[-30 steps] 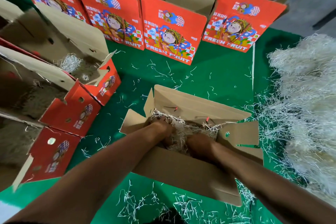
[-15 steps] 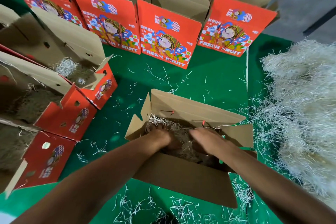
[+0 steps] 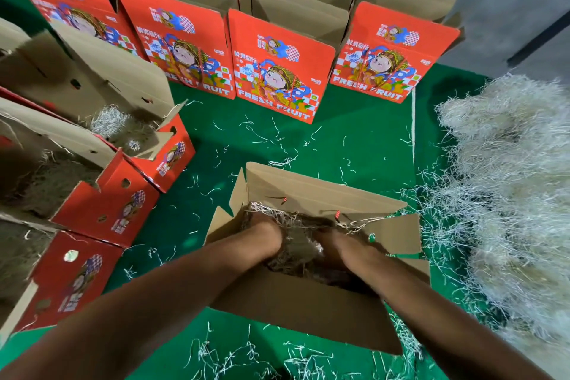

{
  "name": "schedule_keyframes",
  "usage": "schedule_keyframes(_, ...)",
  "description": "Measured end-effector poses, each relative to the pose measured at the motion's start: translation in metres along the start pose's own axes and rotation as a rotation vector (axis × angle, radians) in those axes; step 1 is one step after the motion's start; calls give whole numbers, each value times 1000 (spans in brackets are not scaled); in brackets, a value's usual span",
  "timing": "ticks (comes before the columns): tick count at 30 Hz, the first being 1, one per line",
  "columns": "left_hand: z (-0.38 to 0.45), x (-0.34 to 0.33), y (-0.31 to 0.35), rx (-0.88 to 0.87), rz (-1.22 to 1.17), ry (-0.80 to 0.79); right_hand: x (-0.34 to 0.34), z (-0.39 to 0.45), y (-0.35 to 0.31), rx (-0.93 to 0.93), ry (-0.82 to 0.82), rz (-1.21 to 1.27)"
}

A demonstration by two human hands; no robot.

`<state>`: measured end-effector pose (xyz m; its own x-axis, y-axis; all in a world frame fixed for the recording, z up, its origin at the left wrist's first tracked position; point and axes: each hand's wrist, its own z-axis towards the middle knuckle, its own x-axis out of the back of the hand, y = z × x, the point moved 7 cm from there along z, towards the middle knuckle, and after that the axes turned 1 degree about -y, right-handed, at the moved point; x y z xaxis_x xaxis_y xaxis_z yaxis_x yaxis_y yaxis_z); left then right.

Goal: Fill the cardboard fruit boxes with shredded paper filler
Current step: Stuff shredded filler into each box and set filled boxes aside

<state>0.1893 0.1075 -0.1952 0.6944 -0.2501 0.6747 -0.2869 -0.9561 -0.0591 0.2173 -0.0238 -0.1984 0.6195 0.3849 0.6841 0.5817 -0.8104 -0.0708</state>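
Note:
An open brown cardboard fruit box [image 3: 320,191] lies on the green mat right in front of me, its flaps spread out. Shredded paper filler [image 3: 297,220] covers its inside. My left hand [image 3: 266,233] presses down into the filler at the box's left end, its fingertips sunk in the strands. My right hand [image 3: 340,245] pushes down at the middle right of the box, its fingers reaching below the front wall and partly hidden.
A big loose pile of shredded paper [image 3: 509,179] lies at the right. Several red printed fruit boxes [image 3: 277,71] stand open in a row at the back. Open boxes holding filler [image 3: 101,219] line the left. Stray strands litter the green mat [image 3: 354,139].
The camera has drawn nearer to the box. My right hand has sunk from lying flat on top of the filler to deeper inside. The left hand stays at the left end.

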Motion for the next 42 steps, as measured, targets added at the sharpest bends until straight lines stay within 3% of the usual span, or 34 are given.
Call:
schedule_keyframes(2,-6,8,0,85,-108,-47,22,-4,3,-55,139,-92)
schedule_keyframes(4,-6,13,6,96,-34,-6,28,-12,3,-155,179,-199)
schedule_keyframes(6,-10,12,1,198,115,-27,18,-11,9,-257,98,-263)
schedule_keyframes(8,-8,1,-9,273,97,-69,4,-11,10,-276,-12,-324)
schedule_keyframes(12,-4,-17,-20,144,-155,-77,-16,-3,-1,-148,-73,-204)
schedule_keyframes(15,-9,-19,-16,54,-307,-94,-20,0,-6,-99,-126,123)
schedule_keyframes(19,-8,2,-9,111,-209,-55,-4,3,10,-135,-103,143)
schedule_keyframes(21,-2,1,-4,147,-215,-52,-13,6,11,-156,-175,84)
schedule_keyframes(24,1,-30,6,72,-348,-263,-45,9,-4,-116,-305,89)
schedule_keyframes(26,0,-47,11,30,-340,-371,-54,13,-17,-33,-265,79)
schedule_keyframes(30,2,-50,13,81,-278,-334,-52,14,-24,-42,-192,140)
schedule_keyframes(33,0,-57,14,146,-374,-344,-53,5,-18,-91,-255,222)
schedule_keyframes(36,-3,-47,8,273,-473,-197,-38,0,-12,-151,-117,217)
schedule_keyframes(39,0,-34,11,306,-560,-45,-45,3,-12,-337,-175,92)
schedule_keyframes(42,6,-25,11,239,-599,62,-61,32,-20,-251,-150,89)
